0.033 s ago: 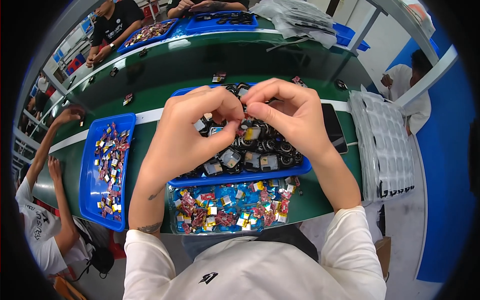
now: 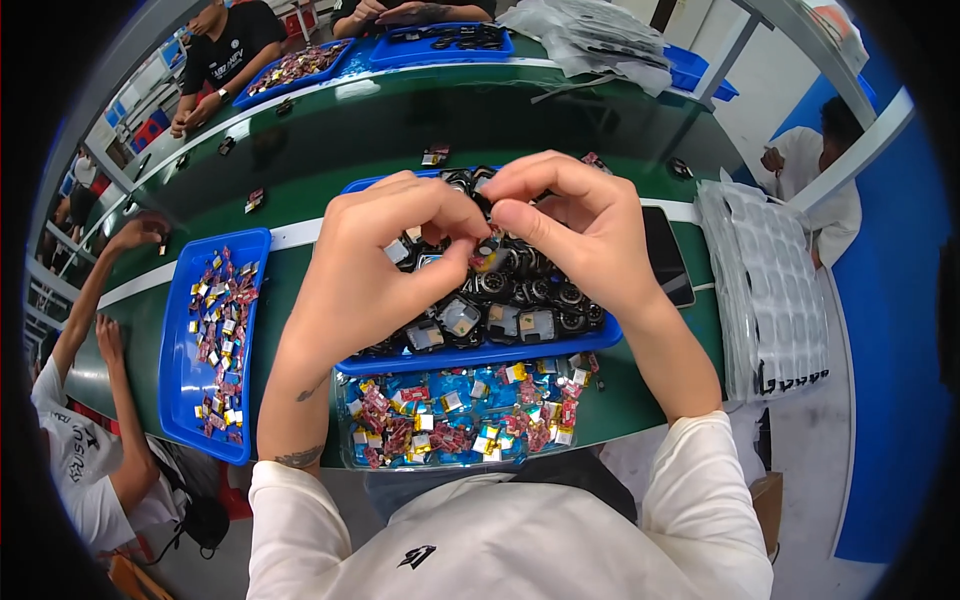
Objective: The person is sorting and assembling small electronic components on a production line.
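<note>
My left hand [image 2: 395, 245] is closed, thumb and index finger pinching a small red circuit board with a yellow-and-silver battery [image 2: 487, 259], partly blurred and hidden by the fingers. Close beside it, my right hand [image 2: 580, 215] has its fingers curled, thumb and forefinger near the same piece; what they grip is hidden. Both hands are over a blue tray [image 2: 480, 359] heaped with black watch-like casings [image 2: 460, 317] with grey faces. Nearer me, a clear tray [image 2: 345, 440] contains many red boards with small batteries [image 2: 425, 425].
To the left stands a blue tray [image 2: 172, 370] of similar boards, near a co-worker's arms [image 2: 120, 410]. A dark phone-like slab [image 2: 665, 255] and stacked clear plastic trays [image 2: 765, 290] are on the right. Loose parts [image 2: 435, 155] lie on the green surface beyond; people sit across.
The battery piece between my fingers has shifted slightly and turned, now blurred. My right thumb and fingers have risen a little. The trays look the same.
</note>
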{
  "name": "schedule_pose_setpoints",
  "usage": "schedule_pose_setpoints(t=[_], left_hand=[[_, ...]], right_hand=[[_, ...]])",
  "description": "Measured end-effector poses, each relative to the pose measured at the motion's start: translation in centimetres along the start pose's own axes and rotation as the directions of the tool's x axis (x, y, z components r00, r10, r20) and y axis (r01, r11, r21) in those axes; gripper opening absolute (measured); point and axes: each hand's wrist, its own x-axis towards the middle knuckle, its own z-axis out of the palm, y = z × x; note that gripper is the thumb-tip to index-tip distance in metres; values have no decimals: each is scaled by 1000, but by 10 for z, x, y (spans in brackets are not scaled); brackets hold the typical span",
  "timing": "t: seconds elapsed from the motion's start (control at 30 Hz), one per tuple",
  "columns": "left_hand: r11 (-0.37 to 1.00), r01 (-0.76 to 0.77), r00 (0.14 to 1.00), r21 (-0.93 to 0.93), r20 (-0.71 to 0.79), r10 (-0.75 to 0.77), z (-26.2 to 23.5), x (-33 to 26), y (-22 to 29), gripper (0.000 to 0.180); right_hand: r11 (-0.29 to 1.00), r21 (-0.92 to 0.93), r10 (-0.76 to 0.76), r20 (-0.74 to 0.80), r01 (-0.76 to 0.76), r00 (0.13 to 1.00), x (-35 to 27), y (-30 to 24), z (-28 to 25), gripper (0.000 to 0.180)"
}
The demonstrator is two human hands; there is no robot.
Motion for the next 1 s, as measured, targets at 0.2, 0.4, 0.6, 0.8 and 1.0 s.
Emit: schedule_pose_setpoints(t=[0.2,0.4,0.6,0.8,1.0], left_hand=[[982,168,982,-83,-78,-174,5,-1,-9,15],[980,184,982,-71,-22,-186,4,-1,-3,13],[966,232,972,-117,-20,-236,3,-2,-2,11],[854,296,952,-428,53,-303,7,-2,-3,9],[827,328,938,-457,57,-341,3,-1,-4,8]], right_hand=[[883,-386,-258,75,267,963,1,-13,-1,13],[986,-158,-48,-11,45,999,-3,-5,-8,5],[999,32,-24,-41,25,999,-2,-3,-9,6],[999,40,20,-32,-19,999,-5,-1,-10,7],[888,369,229,167,-276,959,-6,-9,-8,11]])
